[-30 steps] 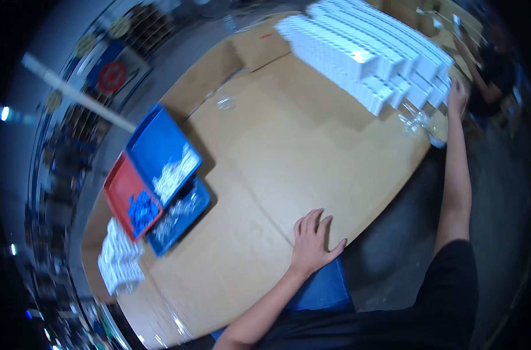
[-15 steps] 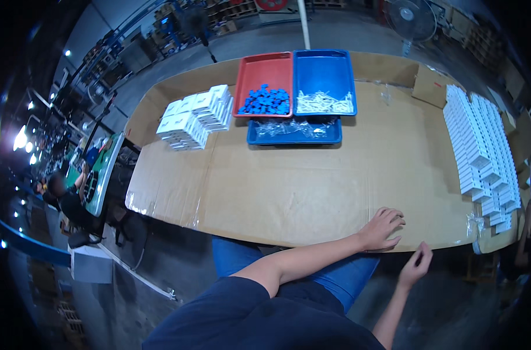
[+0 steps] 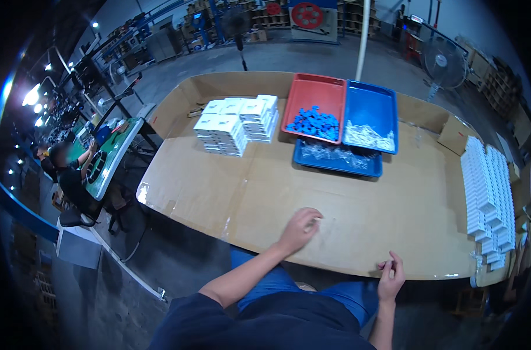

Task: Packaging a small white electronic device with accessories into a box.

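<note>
Over the near middle of the cardboard-covered table (image 3: 277,192) is my left hand (image 3: 299,231), its fingers loosely bent with a gap to the thumb and nothing visible in them. By the table's front edge, my right hand (image 3: 391,276) has its index finger raised and the others half curled, and I see nothing held there. Beyond the hands stand a red tray (image 3: 315,90) of small blue parts (image 3: 313,123) and a blue tray (image 3: 373,102) of thin white pieces (image 3: 367,136). Below them, a lower blue tray (image 3: 335,166) contains clear plastic bags (image 3: 335,154).
Stacked white boxes (image 3: 222,131) occupy the table's far left. Long rows of white boxes (image 3: 490,204) line the right side. Cardboard walls (image 3: 242,84) edge the back. A person (image 3: 73,175) sits at a green-topped bench (image 3: 116,146) on the left; a fan (image 3: 443,61) stands behind.
My left hand has moved left across the table, its spread fingers now bent. The right hand has shifted left to the front edge. The whole view has swung, moving the trays right and down.
</note>
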Demonstrator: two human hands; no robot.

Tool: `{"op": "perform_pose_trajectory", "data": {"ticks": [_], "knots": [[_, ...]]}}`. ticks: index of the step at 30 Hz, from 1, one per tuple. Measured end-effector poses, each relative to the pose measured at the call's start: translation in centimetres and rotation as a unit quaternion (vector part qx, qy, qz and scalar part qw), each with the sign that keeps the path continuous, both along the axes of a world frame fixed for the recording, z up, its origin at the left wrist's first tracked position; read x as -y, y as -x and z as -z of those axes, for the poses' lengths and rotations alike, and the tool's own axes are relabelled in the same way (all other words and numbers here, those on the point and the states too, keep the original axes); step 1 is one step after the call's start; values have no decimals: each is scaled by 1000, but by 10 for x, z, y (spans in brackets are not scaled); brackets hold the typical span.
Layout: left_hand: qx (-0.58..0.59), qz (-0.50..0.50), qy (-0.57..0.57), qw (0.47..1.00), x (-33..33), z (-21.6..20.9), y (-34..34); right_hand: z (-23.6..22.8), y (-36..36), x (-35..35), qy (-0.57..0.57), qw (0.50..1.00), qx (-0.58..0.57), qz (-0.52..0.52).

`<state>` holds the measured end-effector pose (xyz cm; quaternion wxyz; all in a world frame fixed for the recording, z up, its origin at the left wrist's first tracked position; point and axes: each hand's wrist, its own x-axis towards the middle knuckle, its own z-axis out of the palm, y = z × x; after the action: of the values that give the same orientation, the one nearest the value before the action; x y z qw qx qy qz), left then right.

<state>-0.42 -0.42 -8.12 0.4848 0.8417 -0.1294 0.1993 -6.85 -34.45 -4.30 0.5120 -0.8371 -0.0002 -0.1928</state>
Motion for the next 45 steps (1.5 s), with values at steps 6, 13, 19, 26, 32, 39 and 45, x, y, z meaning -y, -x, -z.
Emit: {"op": "perform_pose_trajectory", "data": {"ticks": [6,13,19,26,32,39,45], "knots": [[15,-214,-115,970,-199,1,-3,-71,-155,-113,131,961,-45,-237],[3,-348,-195,917,-316,17,3,-166,-342,-339,243,910,83,-326],[15,-362,-229,903,-313,24,-4,-133,-496,-496,406,865,38,-292],[-1,-354,-237,905,-316,22,-5,-111,-531,-584,513,816,-159,-213],[-18,-355,-234,905,-317,19,-6,-93,-554,-613,584,738,-233,-245],[-11,-357,-239,903,-317,21,-8,-99,-567,-613,534,766,-243,-262],[-6,-361,-247,899,-317,24,-4,-146,-518,-580,205,958,18,-202]]}}
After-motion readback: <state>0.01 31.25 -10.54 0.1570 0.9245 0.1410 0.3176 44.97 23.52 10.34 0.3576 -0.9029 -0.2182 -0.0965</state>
